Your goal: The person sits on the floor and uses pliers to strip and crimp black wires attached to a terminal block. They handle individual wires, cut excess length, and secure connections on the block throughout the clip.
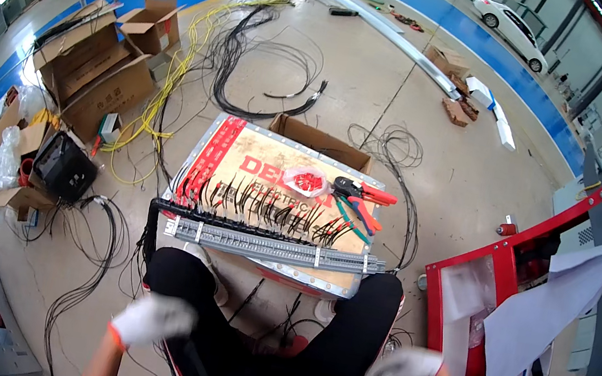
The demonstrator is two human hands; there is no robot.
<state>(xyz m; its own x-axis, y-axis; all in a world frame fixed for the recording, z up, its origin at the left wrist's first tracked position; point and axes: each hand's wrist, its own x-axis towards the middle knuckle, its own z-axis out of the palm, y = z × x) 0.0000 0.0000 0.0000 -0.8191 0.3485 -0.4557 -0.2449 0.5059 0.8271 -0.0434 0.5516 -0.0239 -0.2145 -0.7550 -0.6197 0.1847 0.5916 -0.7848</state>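
My left hand (153, 320), in a white glove with an orange cuff, is smeared by motion beside my left thigh. My right hand (405, 367), gloved too, hangs next to my right knee, its fingers blurred. Both are apart from the wooden box (202, 159) in front of me. Along the box's near edge lies a grey terminal strip (271, 248). Behind it runs a black wire bundle (231, 222) with many short ends standing up. A clear bag of small red connectors (307, 182) sits on the lid beside pliers-like tools (359, 196) with red, blue and green handles.
Open cardboard boxes (98, 66), a black case (66, 166) and yellow cable (176, 79) lie to the left. Coils of black cable (229, 72) spread beyond the wooden box. A red metal frame (469, 328) with white paper (542, 316) stands at right. A white car (510, 30) is far off.
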